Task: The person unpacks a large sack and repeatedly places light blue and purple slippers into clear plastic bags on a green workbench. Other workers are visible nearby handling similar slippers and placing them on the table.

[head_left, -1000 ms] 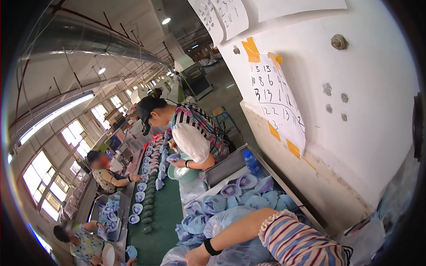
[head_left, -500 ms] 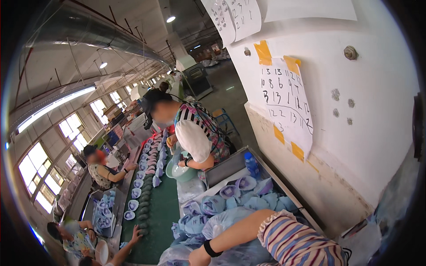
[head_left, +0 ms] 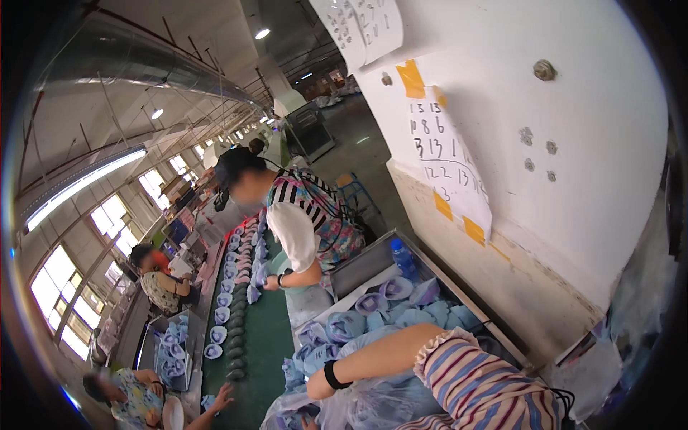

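My right hand (head_left: 319,388), with a black band on its wrist, looks closed on a clear plastic bag (head_left: 358,401); its fingertips are hidden. Of my left hand (head_left: 309,423), only a little shows at the lower edge beside the bag, and its finger position cannot be made out. Light-blue and lilac cup-shaped soft pieces (head_left: 345,326) are heaped under and beyond my right forearm in a metal-sided bin. Some of the pieces lie partly under the bag.
Left of the bin runs a green conveyor belt (head_left: 259,355), carrying rows of lilac cups (head_left: 217,335), dark rounded pieces (head_left: 235,351) and pink ones. Co-workers stand along it; one's hand (head_left: 221,398) reaches over its near end. A blue bottle (head_left: 403,259) stands by the wall.
My right hand has moved up and forward, and the bag has shifted. A little of my left hand has appeared. The nearby co-worker's hand has drawn back from the dark pieces.
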Demonstrator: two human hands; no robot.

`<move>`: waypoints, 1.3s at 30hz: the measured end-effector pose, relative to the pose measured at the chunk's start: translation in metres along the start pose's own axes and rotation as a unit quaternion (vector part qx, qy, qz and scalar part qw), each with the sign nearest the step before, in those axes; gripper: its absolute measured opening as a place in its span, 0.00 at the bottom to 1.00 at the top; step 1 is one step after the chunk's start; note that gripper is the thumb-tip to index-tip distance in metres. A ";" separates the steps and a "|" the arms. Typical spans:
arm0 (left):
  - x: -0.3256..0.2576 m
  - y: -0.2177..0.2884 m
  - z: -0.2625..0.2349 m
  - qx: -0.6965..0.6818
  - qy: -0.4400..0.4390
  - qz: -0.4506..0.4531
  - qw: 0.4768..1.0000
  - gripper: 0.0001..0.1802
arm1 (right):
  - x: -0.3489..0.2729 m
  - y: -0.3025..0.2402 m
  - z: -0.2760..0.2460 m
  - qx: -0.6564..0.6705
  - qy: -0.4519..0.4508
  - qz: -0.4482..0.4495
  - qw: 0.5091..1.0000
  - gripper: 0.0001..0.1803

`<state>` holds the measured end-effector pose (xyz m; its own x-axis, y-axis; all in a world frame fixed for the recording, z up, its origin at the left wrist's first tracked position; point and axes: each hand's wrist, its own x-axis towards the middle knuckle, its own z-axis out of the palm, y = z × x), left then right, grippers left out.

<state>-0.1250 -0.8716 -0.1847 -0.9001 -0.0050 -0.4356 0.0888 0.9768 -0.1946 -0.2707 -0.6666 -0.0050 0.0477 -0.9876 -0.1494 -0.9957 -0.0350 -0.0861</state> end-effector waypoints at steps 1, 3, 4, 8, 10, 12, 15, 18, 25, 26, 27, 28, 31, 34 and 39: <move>-0.003 0.001 0.001 -0.007 0.000 0.002 1.000 0.26 | -0.004 0.002 -0.005 0.001 -0.016 -0.003 1.000 0.10; -0.020 -0.001 0.011 -0.028 0.000 -0.002 1.000 0.26 | -0.006 -0.002 -0.015 0.037 -0.042 -0.028 0.998 0.15; -0.022 0.003 0.014 -0.041 0.003 0.001 0.999 0.26 | -0.009 -0.006 -0.018 0.045 -0.045 -0.024 0.998 0.17; -0.021 0.033 0.041 -0.157 0.021 -0.075 0.985 0.27 | -0.003 -0.031 -0.036 0.063 -0.111 -0.034 0.991 0.21; -0.012 0.054 0.039 -0.080 0.029 -0.043 0.995 0.31 | -0.002 -0.035 -0.046 0.052 -0.146 -0.051 0.987 0.24; -0.016 0.073 -0.003 -0.027 0.007 -0.007 1.000 0.32 | -0.007 -0.037 -0.052 0.035 -0.157 -0.082 0.984 0.26; -0.037 0.044 0.013 -0.166 0.000 0.002 0.986 0.27 | -0.002 -0.071 -0.097 0.054 -0.170 -0.123 0.976 0.26; -0.039 0.024 0.015 -0.219 0.099 0.025 0.970 0.15 | 0.016 -0.079 -0.105 0.023 -0.161 -0.144 0.976 0.22; -0.033 0.003 -0.030 -0.361 -0.061 -0.079 0.927 0.33 | 0.126 -0.046 0.007 0.067 0.019 -0.088 0.994 0.11; -0.049 -0.004 -0.039 -0.380 -0.028 -0.061 0.923 0.29 | 0.122 -0.033 0.027 0.075 -0.033 -0.048 0.995 0.12; -0.078 -0.012 -0.064 -0.399 0.004 -0.041 0.916 0.26 | 0.110 -0.010 0.062 0.040 -0.077 -0.046 0.995 0.13; -0.093 -0.017 -0.074 -0.419 0.037 -0.019 0.907 0.22 | 0.092 0.013 0.095 0.004 -0.121 -0.043 0.992 0.14; -0.104 -0.033 -0.032 -0.551 0.191 -0.102 0.806 0.46 | 0.052 0.047 0.141 -0.102 -0.244 -0.046 0.963 0.18; -0.096 -0.036 0.013 -0.760 0.331 -0.071 0.555 0.44 | 0.062 0.028 0.130 -0.103 -0.281 -0.033 0.954 0.16; -0.098 -0.030 -0.034 -0.947 0.304 0.092 0.053 0.47 | 0.096 0.008 0.074 -0.010 -0.314 -0.005 0.949 0.15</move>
<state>-0.0538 -0.8934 -0.1062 -0.8570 -0.5123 -0.0556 0.4361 -0.7784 0.4516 -0.2686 -0.7500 -0.0926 0.0899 -0.7020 -0.7065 -0.9959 -0.0536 -0.0735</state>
